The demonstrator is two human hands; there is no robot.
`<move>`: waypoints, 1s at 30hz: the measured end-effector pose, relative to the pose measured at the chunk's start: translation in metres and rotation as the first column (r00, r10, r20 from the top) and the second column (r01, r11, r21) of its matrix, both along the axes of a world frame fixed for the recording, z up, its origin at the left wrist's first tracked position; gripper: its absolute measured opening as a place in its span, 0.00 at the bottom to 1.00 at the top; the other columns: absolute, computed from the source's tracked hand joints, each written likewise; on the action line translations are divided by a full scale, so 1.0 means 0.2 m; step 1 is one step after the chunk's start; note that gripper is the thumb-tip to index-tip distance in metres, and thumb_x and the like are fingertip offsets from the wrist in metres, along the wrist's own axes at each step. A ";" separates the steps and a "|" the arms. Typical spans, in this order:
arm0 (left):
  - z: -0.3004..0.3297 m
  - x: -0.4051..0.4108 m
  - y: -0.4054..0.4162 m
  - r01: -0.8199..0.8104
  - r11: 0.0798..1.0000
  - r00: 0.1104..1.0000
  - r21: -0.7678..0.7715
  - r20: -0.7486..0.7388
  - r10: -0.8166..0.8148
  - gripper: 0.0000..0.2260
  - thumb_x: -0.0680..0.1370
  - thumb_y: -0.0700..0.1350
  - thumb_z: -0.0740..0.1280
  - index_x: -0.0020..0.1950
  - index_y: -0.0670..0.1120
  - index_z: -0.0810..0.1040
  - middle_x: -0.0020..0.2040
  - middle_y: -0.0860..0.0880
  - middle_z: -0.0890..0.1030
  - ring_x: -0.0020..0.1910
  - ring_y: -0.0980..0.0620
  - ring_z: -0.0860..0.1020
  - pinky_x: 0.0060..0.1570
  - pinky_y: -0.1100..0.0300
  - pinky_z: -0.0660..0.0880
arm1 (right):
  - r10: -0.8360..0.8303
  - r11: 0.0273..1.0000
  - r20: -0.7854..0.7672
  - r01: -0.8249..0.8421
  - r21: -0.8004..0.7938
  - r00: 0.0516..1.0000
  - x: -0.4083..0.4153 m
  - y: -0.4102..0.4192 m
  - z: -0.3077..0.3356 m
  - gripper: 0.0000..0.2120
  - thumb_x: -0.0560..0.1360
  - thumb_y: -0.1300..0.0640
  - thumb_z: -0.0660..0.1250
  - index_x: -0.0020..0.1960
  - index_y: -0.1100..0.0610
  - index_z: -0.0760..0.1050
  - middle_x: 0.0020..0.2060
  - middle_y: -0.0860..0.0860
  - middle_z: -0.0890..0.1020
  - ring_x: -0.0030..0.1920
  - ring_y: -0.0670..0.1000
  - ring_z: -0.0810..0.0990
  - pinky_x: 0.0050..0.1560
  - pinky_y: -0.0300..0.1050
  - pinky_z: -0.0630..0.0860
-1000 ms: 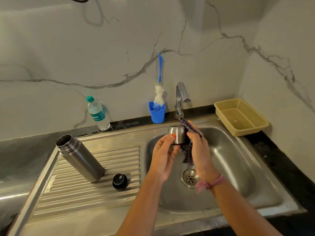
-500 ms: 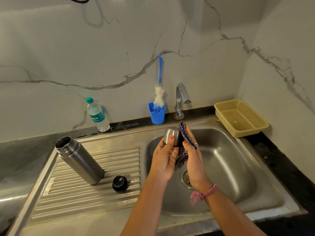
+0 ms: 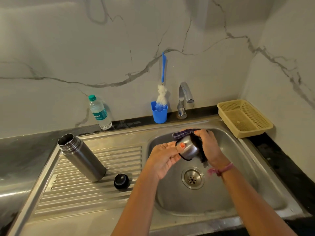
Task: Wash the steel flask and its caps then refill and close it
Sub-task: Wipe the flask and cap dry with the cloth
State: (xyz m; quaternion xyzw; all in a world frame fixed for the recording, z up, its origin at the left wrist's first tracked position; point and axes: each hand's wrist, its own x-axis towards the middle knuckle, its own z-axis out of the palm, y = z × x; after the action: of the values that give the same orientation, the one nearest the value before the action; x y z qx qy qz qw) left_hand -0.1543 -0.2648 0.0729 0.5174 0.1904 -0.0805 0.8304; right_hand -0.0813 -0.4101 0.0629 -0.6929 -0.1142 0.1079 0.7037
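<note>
- Nearest us, the front rim of the steel sink (image 3: pixel 170 223), and two forearms coming in over it above the drain (image 3: pixel 193 179); the bowl lies open all round them.
- Just past the drain, both hands are close together: left hand (image 3: pixel 164 160) pinches the steel cup cap (image 3: pixel 189 149), thumb on its side.
- Right hand (image 3: pixel 208 147) is wrapped round a dark checked cloth (image 3: pixel 183 133), pressing it against that cap.
- Left of the drain, on the ribbed draining surface (image 3: pixel 71 193), one black inner cap (image 3: pixel 121 181) sits alone, near the basin edge.
- Just left of that cap stands one steel flask (image 3: pixel 81 158), mouth open, near the surface's left rim.
- Behind the drain, at the marble wall: one tap (image 3: pixel 183 99), one blue cup (image 3: pixel 159 113) holding one bottle brush (image 3: pixel 162 86).
- Further left along the wall, one plastic water bottle (image 3: pixel 99 113).
- Right of the tap, in the corner, one yellow basket (image 3: pixel 245 132).
</note>
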 end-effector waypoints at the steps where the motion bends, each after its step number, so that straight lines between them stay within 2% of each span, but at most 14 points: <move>1: 0.00 0.01 -0.01 -0.021 1.000 1.000 0.003 -0.001 0.021 0.12 0.70 0.36 0.74 0.53 0.38 0.82 0.47 0.42 0.86 0.46 0.49 0.85 0.43 0.61 0.81 | 0.077 0.995 0.122 -0.068 -0.070 0.990 0.00 -0.01 0.00 0.15 0.74 0.51 0.60 0.47 0.62 0.78 0.39 0.57 0.81 0.40 0.51 0.81 0.40 0.40 0.79; 3: -0.01 0.02 -0.02 -0.064 0.998 0.998 0.003 -0.007 0.064 0.10 0.72 0.34 0.73 0.53 0.36 0.81 0.45 0.42 0.86 0.45 0.48 0.85 0.42 0.60 0.81 | 0.205 0.955 0.405 -0.092 -0.282 0.891 -0.01 -0.01 -0.01 0.16 0.74 0.53 0.57 0.53 0.59 0.80 0.45 0.53 0.84 0.48 0.50 0.82 0.51 0.43 0.79; 5: -0.02 0.02 -0.04 -0.108 0.994 0.994 -0.021 0.002 0.108 0.04 0.74 0.31 0.71 0.47 0.37 0.81 0.39 0.44 0.85 0.39 0.51 0.84 0.38 0.62 0.81 | 0.256 0.925 0.656 0.017 -0.380 0.710 -0.05 0.00 -0.03 0.18 0.74 0.55 0.57 0.56 0.61 0.79 0.51 0.53 0.82 0.55 0.50 0.79 0.60 0.46 0.75; 8: -0.04 0.02 -0.05 -0.108 0.992 0.993 -0.066 0.038 0.111 0.06 0.75 0.28 0.67 0.45 0.38 0.81 0.37 0.45 0.84 0.37 0.53 0.83 0.39 0.62 0.81 | 0.228 0.930 0.795 0.115 -0.348 0.562 -0.07 -0.01 -0.11 0.20 0.75 0.56 0.58 0.60 0.65 0.77 0.58 0.56 0.80 0.62 0.53 0.76 0.65 0.52 0.70; 11: -0.06 0.00 -0.07 -0.101 0.988 0.993 -0.115 0.055 0.108 0.08 0.77 0.29 0.66 0.53 0.36 0.81 0.43 0.43 0.85 0.42 0.51 0.84 0.46 0.59 0.82 | 0.210 0.911 0.829 0.204 -0.358 0.518 -0.07 -0.04 -0.17 0.22 0.75 0.54 0.57 0.61 0.66 0.76 0.60 0.57 0.78 0.64 0.55 0.74 0.65 0.55 0.70; 13: -0.07 -0.01 -0.08 -0.114 0.987 0.991 -0.113 0.054 0.121 0.07 0.77 0.30 0.66 0.53 0.37 0.81 0.43 0.43 0.85 0.43 0.50 0.84 0.47 0.58 0.82 | 0.190 0.905 0.810 0.221 -0.364 0.555 -0.09 -0.03 -0.18 0.21 0.76 0.53 0.56 0.60 0.64 0.77 0.58 0.55 0.79 0.62 0.52 0.75 0.64 0.52 0.71; 15: -0.08 -0.03 -0.10 -0.101 0.994 0.990 -0.046 0.090 0.105 0.08 0.78 0.32 0.66 0.54 0.38 0.82 0.46 0.42 0.86 0.46 0.48 0.85 0.51 0.56 0.82 | 0.083 0.907 0.714 0.244 -0.343 0.696 -0.10 0.01 -0.12 0.19 0.77 0.52 0.54 0.55 0.60 0.79 0.51 0.52 0.82 0.55 0.47 0.78 0.59 0.45 0.74; 17: -0.09 -0.04 -0.11 -0.075 0.989 0.986 0.128 0.157 0.055 0.10 0.78 0.33 0.68 0.58 0.40 0.81 0.50 0.41 0.85 0.52 0.45 0.84 0.58 0.51 0.79 | 0.004 0.928 0.434 0.159 -0.338 0.901 -0.07 0.03 -0.04 0.18 0.78 0.52 0.53 0.49 0.57 0.80 0.43 0.50 0.83 0.48 0.46 0.80 0.53 0.43 0.77; 18: -0.10 -0.04 -0.12 -0.070 0.973 0.982 0.222 0.185 0.028 0.11 0.78 0.34 0.69 0.60 0.41 0.81 0.52 0.41 0.85 0.54 0.45 0.83 0.59 0.51 0.78 | 0.006 0.937 0.295 0.098 -0.337 0.956 -0.04 0.03 -0.02 0.19 0.77 0.51 0.52 0.47 0.56 0.81 0.41 0.51 0.83 0.46 0.48 0.81 0.52 0.45 0.77; 20: -0.11 -0.04 -0.14 -0.098 0.941 0.977 0.323 0.211 0.029 0.12 0.78 0.34 0.69 0.61 0.42 0.80 0.52 0.43 0.86 0.54 0.46 0.83 0.59 0.52 0.78 | 0.036 0.926 0.277 0.073 -0.371 0.960 -0.02 0.02 0.00 0.21 0.75 0.49 0.51 0.46 0.56 0.81 0.40 0.50 0.83 0.44 0.47 0.80 0.50 0.47 0.77; 22: -0.09 -0.03 -0.15 -0.131 0.948 0.971 0.289 0.232 0.063 0.11 0.77 0.34 0.69 0.59 0.41 0.81 0.50 0.43 0.86 0.51 0.47 0.84 0.58 0.52 0.79 | 0.064 0.896 0.484 0.164 -0.414 0.873 -0.05 0.02 0.00 0.21 0.75 0.48 0.50 0.49 0.55 0.80 0.44 0.49 0.83 0.47 0.43 0.79 0.51 0.44 0.76; 25: -0.04 -0.02 -0.12 -0.127 0.990 0.971 0.065 0.211 0.111 0.08 0.78 0.32 0.66 0.52 0.41 0.82 0.44 0.45 0.86 0.44 0.50 0.84 0.49 0.58 0.81 | 0.167 0.879 0.782 0.269 -0.394 0.600 -0.12 0.00 -0.04 0.22 0.77 0.55 0.52 0.61 0.62 0.78 0.57 0.54 0.80 0.60 0.50 0.76 0.64 0.48 0.71; 27: -0.03 -0.01 -0.08 -0.109 0.993 0.978 -0.047 0.173 0.115 0.09 0.78 0.30 0.65 0.52 0.40 0.82 0.44 0.44 0.85 0.43 0.51 0.84 0.47 0.60 0.82 | 0.193 0.904 0.845 0.245 -0.351 0.499 -0.12 -0.03 -0.09 0.21 0.77 0.57 0.52 0.62 0.64 0.76 0.61 0.56 0.78 0.64 0.54 0.73 0.68 0.50 0.67; 30: -0.04 -0.01 -0.08 -0.057 0.991 0.987 -0.121 0.142 0.074 0.09 0.77 0.30 0.66 0.54 0.38 0.81 0.45 0.42 0.84 0.44 0.50 0.84 0.48 0.59 0.82 | 0.206 0.916 0.879 0.230 -0.327 0.430 -0.09 -0.08 -0.15 0.23 0.79 0.53 0.51 0.63 0.64 0.76 0.62 0.55 0.78 0.66 0.56 0.72 0.67 0.54 0.66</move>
State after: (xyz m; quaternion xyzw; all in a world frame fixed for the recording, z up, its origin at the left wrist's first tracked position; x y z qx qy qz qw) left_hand -0.1572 -0.2802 0.0641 0.4660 0.1408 -0.0261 0.8731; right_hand -0.0999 -0.4257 0.0334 -0.7708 -0.4420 -0.2632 0.3758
